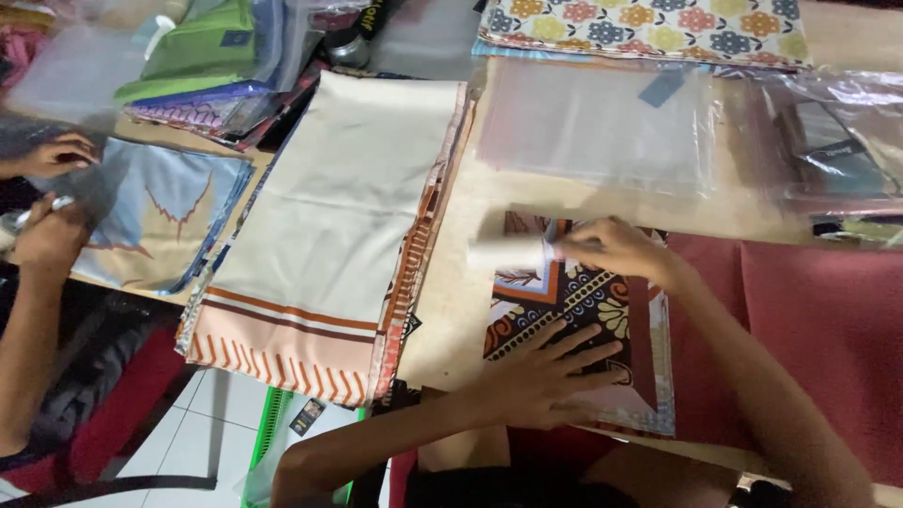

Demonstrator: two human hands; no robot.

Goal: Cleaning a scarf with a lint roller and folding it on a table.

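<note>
The left hand [546, 372] lies flat, fingers spread, pressing on a folded patterned scarf [574, 320] with brown, orange and cream motifs, which rests at the near edge of the pale wooden surface [451, 301]. The right hand [616, 249] sits over the far edge of that scarf, its grip pinching a pale roll [508, 254] that shows blurred, so what kind of roll it is cannot be told. Just left of the scarf, a stack of folded cream scarves with orange striped borders [329, 235] runs from the middle of the surface to overhang its near edge. Beyond the right hand, near the far edge, lies a pile of clear plastic bags [593, 122], and past it a floral patterned cloth [649, 23]. To the right, toward the right edge, more clear-wrapped dark items [832, 141] lie together. A dark red cloth [809, 310] covers the near right part. At the far left corner sits a green folded item in plastic [202, 47]. At the left edge, another person's hands [52, 198] handle a light blue scarf in a clear bag [160, 216].
</note>
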